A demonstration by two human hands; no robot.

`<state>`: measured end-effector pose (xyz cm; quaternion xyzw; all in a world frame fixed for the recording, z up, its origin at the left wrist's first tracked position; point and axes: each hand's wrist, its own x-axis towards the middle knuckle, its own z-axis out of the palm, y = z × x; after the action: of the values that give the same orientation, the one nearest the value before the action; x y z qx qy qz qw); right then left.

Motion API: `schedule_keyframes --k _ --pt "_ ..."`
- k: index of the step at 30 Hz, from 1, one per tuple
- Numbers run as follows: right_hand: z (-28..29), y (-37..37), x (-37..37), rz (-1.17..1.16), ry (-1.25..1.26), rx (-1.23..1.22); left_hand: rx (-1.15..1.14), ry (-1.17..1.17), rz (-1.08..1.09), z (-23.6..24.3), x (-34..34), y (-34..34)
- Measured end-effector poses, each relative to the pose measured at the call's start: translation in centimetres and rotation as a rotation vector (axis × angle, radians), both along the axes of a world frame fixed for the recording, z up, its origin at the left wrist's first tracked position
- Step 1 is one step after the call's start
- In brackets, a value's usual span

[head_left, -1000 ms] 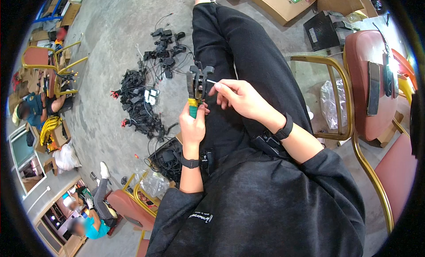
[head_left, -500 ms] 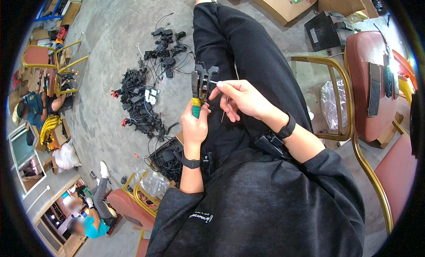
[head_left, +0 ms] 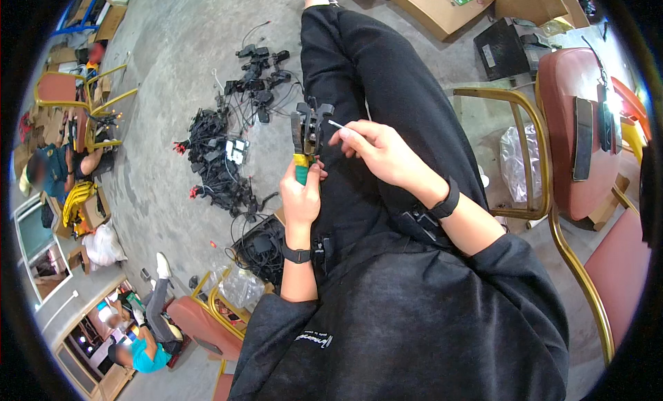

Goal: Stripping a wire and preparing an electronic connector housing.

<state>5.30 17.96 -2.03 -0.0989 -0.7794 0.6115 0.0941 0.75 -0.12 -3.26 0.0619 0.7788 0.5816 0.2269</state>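
My left hand (head_left: 299,201) is closed round the yellow-and-green handle (head_left: 301,170) of a hand tool, held upright over my legs. A black part (head_left: 315,118) with prongs sits at the tool's head; whether the tool grips it is hard to tell. My right hand (head_left: 380,156) is closed in a pinch on a thin silver rod (head_left: 338,126), whose tip points toward the black part's right side. Both forearms wear black wristbands.
Tangled black devices and cables (head_left: 214,159) lie left of my legs. Pink chairs (head_left: 566,76) stand beside me, one bearing dark objects. Cardboard boxes (head_left: 435,7) lie at the top right. People (head_left: 148,356) sit at the left.
Since half a second ago the tool and my left hand have shifted slightly left. My right hand's lower fingers have curled up, and the rod has tilted, its tip slightly higher beside the black part.
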Motion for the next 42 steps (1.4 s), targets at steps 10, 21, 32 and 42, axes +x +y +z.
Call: schedule_keyframes --k 10,21,32,42 --pt "1.1 0.4 -0.2 0.234 -0.419 -0.974 -0.047 0.087 -0.044 0.1 0.2 0.1" --pt "-0.3 -0.5 0.2 0.076 -0.129 -0.162 -0.031 0.057 -0.034 -0.2 0.1 0.3" --pt "-0.3 -0.4 -0.1 0.124 -0.271 -0.615 -0.017 0.027 -0.005 -0.1 0.1 0.1" --pt "0.8 -1.1 -0.4 0.064 -0.247 -0.588 -0.145 0.12 -0.039 0.2 1.5 0.2"
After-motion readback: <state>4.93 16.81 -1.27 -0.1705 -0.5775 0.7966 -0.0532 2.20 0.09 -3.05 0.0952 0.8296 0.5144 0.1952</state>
